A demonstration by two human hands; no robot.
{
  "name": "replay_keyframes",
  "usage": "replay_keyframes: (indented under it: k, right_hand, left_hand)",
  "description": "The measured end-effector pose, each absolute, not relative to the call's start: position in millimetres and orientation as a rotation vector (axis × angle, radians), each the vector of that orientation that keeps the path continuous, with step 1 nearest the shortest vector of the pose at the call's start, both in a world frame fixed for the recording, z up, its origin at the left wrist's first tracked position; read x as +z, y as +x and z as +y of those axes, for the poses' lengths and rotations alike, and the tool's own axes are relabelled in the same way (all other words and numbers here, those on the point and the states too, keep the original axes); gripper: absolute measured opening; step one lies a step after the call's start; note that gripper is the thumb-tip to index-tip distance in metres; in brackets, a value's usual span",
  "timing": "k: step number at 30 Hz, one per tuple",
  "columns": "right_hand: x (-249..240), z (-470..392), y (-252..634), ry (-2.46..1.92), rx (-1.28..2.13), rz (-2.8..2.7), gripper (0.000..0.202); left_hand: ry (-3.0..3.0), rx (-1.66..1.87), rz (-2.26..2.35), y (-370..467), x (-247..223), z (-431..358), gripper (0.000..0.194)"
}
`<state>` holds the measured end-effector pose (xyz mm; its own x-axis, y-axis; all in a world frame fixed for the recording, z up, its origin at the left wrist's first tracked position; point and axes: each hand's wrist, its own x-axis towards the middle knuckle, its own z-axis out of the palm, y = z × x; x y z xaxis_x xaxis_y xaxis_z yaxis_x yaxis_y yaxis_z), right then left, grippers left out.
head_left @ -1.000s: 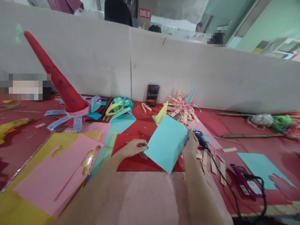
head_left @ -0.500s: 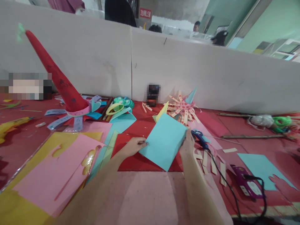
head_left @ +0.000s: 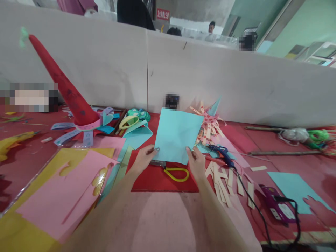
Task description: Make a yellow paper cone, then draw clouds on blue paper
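Note:
Between my two hands a light blue sheet of paper (head_left: 178, 136) is held up, tilted toward me. My left hand (head_left: 144, 159) pinches its lower left edge, and my right hand (head_left: 196, 161) pinches the lower right corner. Beneath it, scissors with yellow handles (head_left: 177, 174) lie on a red sheet (head_left: 157, 183); the paper and my left hand hide part of them. To the right of my right hand are cut cream strips (head_left: 220, 185) and a blue glue gun (head_left: 223, 152) with a black cord.
A tall red paper cone (head_left: 65, 84) stands at the left behind pink cut-out sheets (head_left: 60, 196). A spiky paper piece (head_left: 210, 120) sits near the white partition (head_left: 105, 59). Farther right are a purple power strip (head_left: 279, 206), another blue sheet (head_left: 291, 185) and sticks (head_left: 283, 153).
The blue paper has turned more upright and moved slightly left and up. My right hand has come left and lower, toward my left hand. The yellow-handled scissors now show below the paper.

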<state>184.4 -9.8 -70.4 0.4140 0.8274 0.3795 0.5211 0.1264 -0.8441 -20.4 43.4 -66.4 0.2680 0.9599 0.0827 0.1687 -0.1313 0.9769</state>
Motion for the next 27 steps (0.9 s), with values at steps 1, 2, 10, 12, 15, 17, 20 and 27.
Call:
replay_keyframes:
  k: [1,2,10,12,15,17,20,27]
  right_hand:
    - [-70.0,-10.3,184.0,-1.527,0.292,-1.235,0.034]
    - [-69.8,-10.3,183.7,-1.520,0.261,-1.231,0.036]
    - [-70.8,-4.4,177.4,-1.499,0.451,-1.102,0.038]
    - [-70.2,-3.7,177.2,-1.495,0.528,-1.028,0.036]
    - [-70.2,-3.2,180.3,-1.478,0.590,-0.940,0.034]
    - [-71.6,-2.3,183.4,-1.450,0.610,-0.871,0.033]
    - [-75.2,0.0,187.6,-1.406,0.630,-0.776,0.033]
    - [-75.2,0.2,190.4,-1.406,0.656,-0.834,0.034]
  left_hand:
    - [1.533,0.995,1.100,-20.0,-66.0,43.1,0.029]
    - [1.535,0.989,1.123,-19.7,-65.7,43.0,0.029]
    - [1.576,0.947,1.360,-20.6,-67.4,46.8,0.023]
    - [1.606,0.937,1.364,-21.6,-66.8,47.7,0.025]
    - [1.526,0.968,1.336,-21.8,-65.7,47.3,0.028]
    - [1.385,0.992,1.262,-21.0,-65.1,46.2,0.032]
    - [1.256,1.022,1.135,-19.6,-64.0,44.5,0.037]
    - [1.141,0.881,1.012,-16.9,-59.8,39.7,0.038]
